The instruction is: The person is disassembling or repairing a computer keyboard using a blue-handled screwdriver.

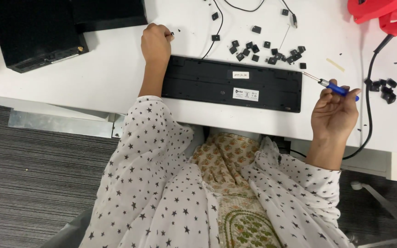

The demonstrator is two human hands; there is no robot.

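Note:
A black keyboard [217, 80] lies face down on the white desk [93, 69], its underside with white labels showing. My right hand [334, 112] holds a small blue-handled screwdriver [336, 87] just right of the keyboard, its tip pointing up-left. My left hand [156, 42] rests beyond the keyboard's far left corner, its fingertips pinched on something tiny and dark that is too small to identify. Several loose black keycaps [253, 50] lie scattered behind the keyboard.
A black box-shaped device [35, 32] sits at the desk's far left, with another black block [109, 14] beside it. Red objects [382, 14] and a thick black cable [369, 92] are at the right, near more keycaps [384, 87]. Thin cables [219, 23] run along the back.

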